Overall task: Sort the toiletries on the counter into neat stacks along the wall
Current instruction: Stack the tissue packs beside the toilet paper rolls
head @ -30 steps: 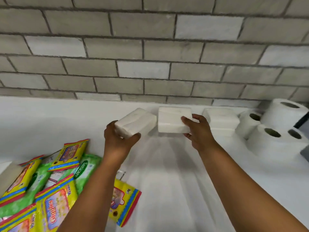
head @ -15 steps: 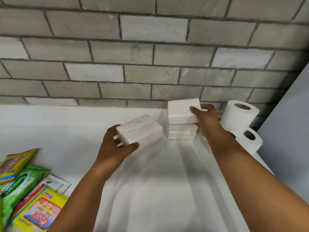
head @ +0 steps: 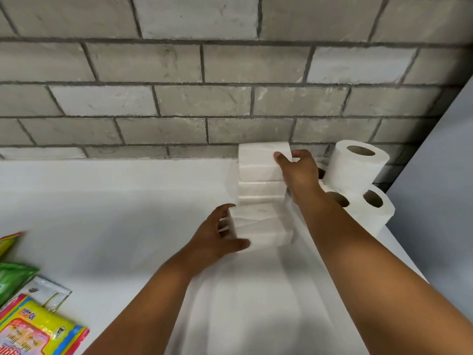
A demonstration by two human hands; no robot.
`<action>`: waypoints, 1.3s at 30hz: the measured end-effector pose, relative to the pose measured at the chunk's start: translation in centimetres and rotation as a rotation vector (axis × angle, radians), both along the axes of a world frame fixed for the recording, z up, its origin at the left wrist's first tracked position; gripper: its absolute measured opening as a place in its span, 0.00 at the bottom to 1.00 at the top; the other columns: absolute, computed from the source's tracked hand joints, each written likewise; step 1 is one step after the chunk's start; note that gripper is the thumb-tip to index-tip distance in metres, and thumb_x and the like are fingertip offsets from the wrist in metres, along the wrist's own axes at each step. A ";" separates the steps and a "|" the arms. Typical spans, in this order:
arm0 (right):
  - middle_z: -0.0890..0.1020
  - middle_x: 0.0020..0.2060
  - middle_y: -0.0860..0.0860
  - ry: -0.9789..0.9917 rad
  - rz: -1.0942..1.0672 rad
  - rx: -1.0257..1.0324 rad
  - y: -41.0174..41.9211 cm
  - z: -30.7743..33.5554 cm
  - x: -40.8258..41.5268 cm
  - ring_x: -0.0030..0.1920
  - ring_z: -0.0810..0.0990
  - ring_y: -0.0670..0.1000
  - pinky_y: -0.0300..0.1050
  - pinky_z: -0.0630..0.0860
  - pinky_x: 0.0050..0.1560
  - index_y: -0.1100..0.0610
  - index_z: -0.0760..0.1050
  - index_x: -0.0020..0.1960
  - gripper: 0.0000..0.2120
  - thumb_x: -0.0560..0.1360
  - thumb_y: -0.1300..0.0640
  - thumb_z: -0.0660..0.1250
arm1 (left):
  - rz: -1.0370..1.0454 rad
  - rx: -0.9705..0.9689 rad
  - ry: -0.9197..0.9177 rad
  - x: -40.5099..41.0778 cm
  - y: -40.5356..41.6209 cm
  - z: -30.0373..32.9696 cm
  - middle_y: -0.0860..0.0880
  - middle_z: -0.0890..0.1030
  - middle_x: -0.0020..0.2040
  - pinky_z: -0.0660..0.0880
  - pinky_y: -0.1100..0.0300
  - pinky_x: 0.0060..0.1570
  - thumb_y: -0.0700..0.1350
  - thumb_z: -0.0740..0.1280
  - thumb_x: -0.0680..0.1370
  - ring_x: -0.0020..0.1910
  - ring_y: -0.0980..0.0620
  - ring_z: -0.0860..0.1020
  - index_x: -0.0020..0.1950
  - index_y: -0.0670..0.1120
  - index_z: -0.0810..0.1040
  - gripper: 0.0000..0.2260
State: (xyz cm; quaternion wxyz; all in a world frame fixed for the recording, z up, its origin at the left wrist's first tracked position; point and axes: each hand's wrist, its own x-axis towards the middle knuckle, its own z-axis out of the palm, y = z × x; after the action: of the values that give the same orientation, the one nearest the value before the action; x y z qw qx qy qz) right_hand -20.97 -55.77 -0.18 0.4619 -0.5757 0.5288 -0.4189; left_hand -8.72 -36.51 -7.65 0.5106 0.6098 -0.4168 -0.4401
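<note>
Top tissue pack on wall stack gripped by right hand, second tissue pack grasped by left hand, apparently on counter, toilet rolls beside stack.

A stack of white tissue packs stands against the brick wall; its top tissue pack lies flat. In front of the stack, away from the wall, another white tissue pack lies slightly tilted. Right of the stack, white toilet paper rolls stand upright, one on top of the others. Far left from the wall corner, colourful wipes packets lie loose
</note>
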 end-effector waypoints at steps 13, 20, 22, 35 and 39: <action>0.69 0.70 0.54 0.343 0.141 -0.379 -0.5 0.1 -1.5 0.69 0.67 0.55 0.51 0.66 0.69 0.50 0.64 0.73 0.31 0.75 0.37 0.63 | -0.003 -0.016 -0.035 0.2 -3.6 -1.9 0.55 0.82 0.58 0.78 0.62 0.54 0.34 0.75 0.71 0.57 0.57 0.80 0.62 0.62 0.73 0.29; 0.68 0.72 0.50 0.481 0.428 -0.562 -1.1 -0.6 -1.5 0.72 0.64 0.51 0.39 0.57 0.69 0.48 0.73 0.67 0.21 0.75 0.48 0.69 | 0.039 -0.034 0.039 0.1 -3.9 -2.5 0.57 0.79 0.61 0.77 0.64 0.51 0.33 0.74 0.71 0.57 0.60 0.80 0.69 0.60 0.66 0.35; 0.68 0.72 0.50 0.474 0.417 -0.567 -1.0 -0.6 -1.3 0.73 0.63 0.51 0.41 0.58 0.71 0.48 0.73 0.68 0.21 0.75 0.48 0.69 | 0.025 -0.054 0.059 -0.3 -4.0 -2.4 0.55 0.81 0.60 0.78 0.63 0.49 0.32 0.74 0.70 0.57 0.55 0.81 0.68 0.62 0.67 0.35; 0.55 0.78 0.49 0.673 0.385 -0.613 1.4 0.7 -1.6 0.78 0.49 0.54 0.53 0.53 0.75 0.42 0.63 0.74 0.29 0.76 0.38 0.63 | 0.017 -0.003 -0.044 -0.9 -3.3 -0.6 0.59 0.73 0.65 0.73 0.58 0.61 0.41 0.77 0.70 0.63 0.56 0.74 0.73 0.58 0.61 0.38; 0.56 0.78 0.50 0.682 0.341 -0.690 4.5 1.3 -1.9 0.78 0.49 0.56 0.55 0.53 0.74 0.43 0.63 0.74 0.28 0.76 0.36 0.61 | 0.121 0.052 -0.144 0.1 -1.5 0.0 0.52 0.64 0.75 0.68 0.53 0.69 0.50 0.78 0.69 0.71 0.50 0.66 0.78 0.52 0.55 0.44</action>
State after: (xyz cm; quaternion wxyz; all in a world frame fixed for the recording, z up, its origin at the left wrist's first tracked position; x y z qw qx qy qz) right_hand -22.83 -51.22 1.16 0.1079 -0.8765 0.3790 -0.2764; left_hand -8.58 -37.98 -7.60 0.4889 0.6771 -0.4032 -0.3742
